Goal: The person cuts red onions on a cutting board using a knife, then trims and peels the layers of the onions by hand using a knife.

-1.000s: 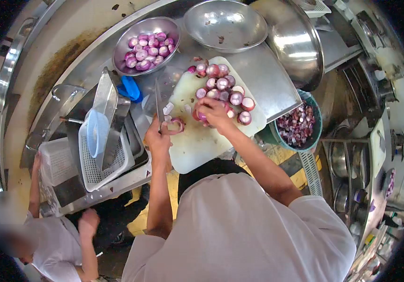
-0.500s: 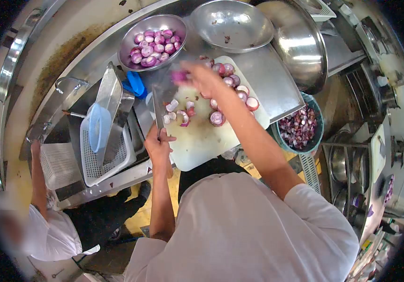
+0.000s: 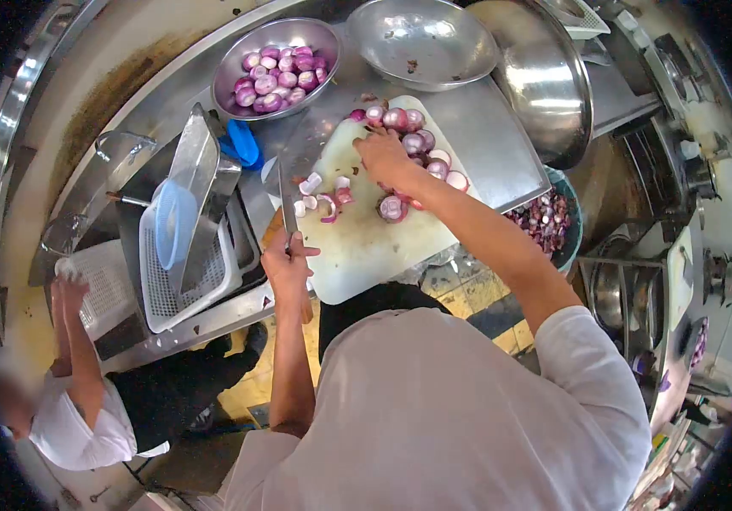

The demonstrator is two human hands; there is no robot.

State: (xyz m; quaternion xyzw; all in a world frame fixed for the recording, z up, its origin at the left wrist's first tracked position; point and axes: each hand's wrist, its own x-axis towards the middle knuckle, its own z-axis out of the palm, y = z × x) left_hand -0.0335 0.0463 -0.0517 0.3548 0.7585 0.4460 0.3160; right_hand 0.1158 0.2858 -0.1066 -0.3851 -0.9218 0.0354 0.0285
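My left hand (image 3: 288,262) is closed on the handle of a knife (image 3: 286,198), its blade pointing away over the left edge of the white cutting board (image 3: 357,264). Over the far part of the board, my right hand (image 3: 383,155) has its fingers apart, close beside a group of red onions (image 3: 414,143); its fingertips are partly hidden. One cut onion (image 3: 392,209) sits nearer me. Onion trimmings and peel (image 3: 328,207) lie near the blade. Peeled onions fill part of a metal bowl (image 3: 228,64) beyond the board.
A second metal bowl (image 3: 421,77) and a large steel pot (image 3: 545,85) stand at the back. A tub of onion skins (image 3: 545,223) is right of the counter. Blue cloth (image 3: 244,145) and white baskets (image 3: 231,285) lie left, near another person (image 3: 85,417) at the sink.
My right hand, blurred with a purple onion by the peeled-onion bowl, has moved right to the onions on the board without it. The other person's hands have come together.
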